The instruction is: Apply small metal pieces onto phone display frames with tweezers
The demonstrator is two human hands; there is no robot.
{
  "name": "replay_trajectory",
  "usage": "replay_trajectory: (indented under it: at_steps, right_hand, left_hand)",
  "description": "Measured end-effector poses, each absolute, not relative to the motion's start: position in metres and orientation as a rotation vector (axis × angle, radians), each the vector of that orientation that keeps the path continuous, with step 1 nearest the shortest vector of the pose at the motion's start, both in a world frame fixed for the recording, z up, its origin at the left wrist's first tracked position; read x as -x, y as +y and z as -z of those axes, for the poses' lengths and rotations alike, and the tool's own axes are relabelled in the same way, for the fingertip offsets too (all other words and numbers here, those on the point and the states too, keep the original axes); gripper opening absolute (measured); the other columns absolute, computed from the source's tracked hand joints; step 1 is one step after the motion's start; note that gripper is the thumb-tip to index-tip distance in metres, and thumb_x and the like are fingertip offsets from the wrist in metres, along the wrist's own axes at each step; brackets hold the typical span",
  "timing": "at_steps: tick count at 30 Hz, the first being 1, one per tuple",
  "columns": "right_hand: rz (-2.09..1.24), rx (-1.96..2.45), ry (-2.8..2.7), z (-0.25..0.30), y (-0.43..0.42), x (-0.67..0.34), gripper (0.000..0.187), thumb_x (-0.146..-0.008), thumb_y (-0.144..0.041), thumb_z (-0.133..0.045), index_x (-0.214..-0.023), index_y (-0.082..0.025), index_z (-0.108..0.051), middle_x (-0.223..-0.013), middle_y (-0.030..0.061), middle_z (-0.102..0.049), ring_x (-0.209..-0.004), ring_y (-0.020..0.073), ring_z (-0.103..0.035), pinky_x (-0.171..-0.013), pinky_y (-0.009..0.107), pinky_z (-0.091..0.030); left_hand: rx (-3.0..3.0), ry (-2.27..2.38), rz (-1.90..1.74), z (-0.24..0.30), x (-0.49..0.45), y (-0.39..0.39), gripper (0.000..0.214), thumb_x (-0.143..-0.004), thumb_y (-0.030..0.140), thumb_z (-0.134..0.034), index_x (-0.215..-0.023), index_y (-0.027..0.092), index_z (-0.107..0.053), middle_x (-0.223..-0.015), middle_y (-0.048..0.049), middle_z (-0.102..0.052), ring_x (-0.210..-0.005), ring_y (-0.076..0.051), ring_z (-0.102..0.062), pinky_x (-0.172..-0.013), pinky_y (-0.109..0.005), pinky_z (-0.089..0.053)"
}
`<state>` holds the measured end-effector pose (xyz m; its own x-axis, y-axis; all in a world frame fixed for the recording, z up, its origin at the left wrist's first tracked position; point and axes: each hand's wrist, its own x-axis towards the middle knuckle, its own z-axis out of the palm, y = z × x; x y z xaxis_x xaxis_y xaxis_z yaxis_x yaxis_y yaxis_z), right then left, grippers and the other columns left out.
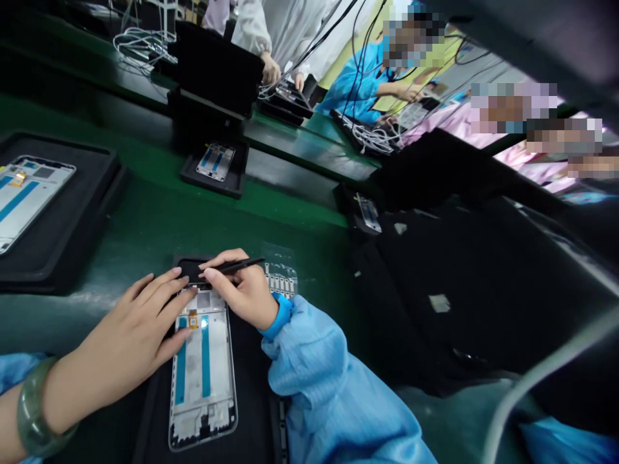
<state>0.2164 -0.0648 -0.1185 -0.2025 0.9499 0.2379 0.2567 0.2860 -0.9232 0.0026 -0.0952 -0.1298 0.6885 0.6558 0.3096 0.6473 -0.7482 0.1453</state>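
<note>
A phone frame [203,367] with two blue strips lies in a black tray [251,399] in front of me. My left hand [140,325] rests flat on the frame's left upper edge, fingers stretched out. My right hand [244,290] is closed around black tweezers [242,264], with the tip pointing at the top of the frame. A clear sheet of small parts [280,278] lies just right of that hand.
Another tray with a phone frame [29,193] sits at the left. A further tray [215,164] is on the green belt beyond. Black fixtures [213,64] and cables stand behind. Other workers in coats sit at the far side.
</note>
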Motion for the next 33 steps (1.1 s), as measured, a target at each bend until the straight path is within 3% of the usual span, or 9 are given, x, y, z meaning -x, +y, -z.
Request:
replay_trajectory:
  at_steps: [5, 12, 22, 33]
  right_hand:
    - [-1.123, 1.188, -1.57, 0.1209, -0.0635, -0.2156, 0.019, -0.091, -0.039, -0.061, -0.097, -0.022, -0.056, -0.097, 0.0053, -0.07, -0.079, 0.0159, -0.073, -0.072, 0.029, -0.061]
    - [-1.094, 1.218, -1.626, 0.1141, -0.0645, -0.2143, 0.012, -0.089, -0.032, -0.061, -0.091, -0.022, -0.055, -0.085, 0.002, -0.068, -0.071, 0.0149, -0.071, -0.062, 0.026, -0.058]
    - [-0.923, 1.179, -1.768, 0.1142, -0.0632, -0.2122, 0.008, -0.089, -0.028, -0.061, -0.088, -0.021, -0.058, -0.085, 0.0003, -0.065, -0.07, 0.0107, -0.068, -0.067, 0.023, -0.059]
    - [-0.74, 1.143, -1.927, 0.1172, -0.0637, -0.2107, 0.01, -0.093, -0.029, -0.06, -0.093, -0.02, -0.06, -0.091, 0.0031, -0.068, -0.078, 0.013, -0.071, -0.074, 0.023, -0.06]
  left_hand:
    - [-2.883, 1.101, -0.539, 0.128, -0.0022, -0.0967, 0.048, -0.101, 0.045, -0.04, -0.135, 0.014, -0.055, -0.135, -0.0128, -0.062, -0.134, -0.033, -0.049, -0.103, -0.052, -0.042]
    - [-2.892, 1.087, -0.526, 0.1269, -0.001, -0.0977, 0.048, -0.1, 0.043, -0.043, -0.137, 0.014, -0.053, -0.137, -0.0125, -0.061, -0.137, -0.033, -0.046, -0.105, -0.053, -0.042]
    - [-2.863, 1.094, -0.507, 0.1268, -0.0026, -0.0972, 0.049, -0.1, 0.044, -0.043, -0.138, 0.014, -0.053, -0.139, -0.0133, -0.06, -0.138, -0.034, -0.045, -0.106, -0.055, -0.042]
    - [-2.83, 1.11, -0.495, 0.1252, -0.0029, -0.0982, 0.046, -0.099, 0.042, -0.044, -0.134, 0.014, -0.055, -0.138, -0.0148, -0.059, -0.136, -0.035, -0.046, -0.105, -0.056, -0.043]
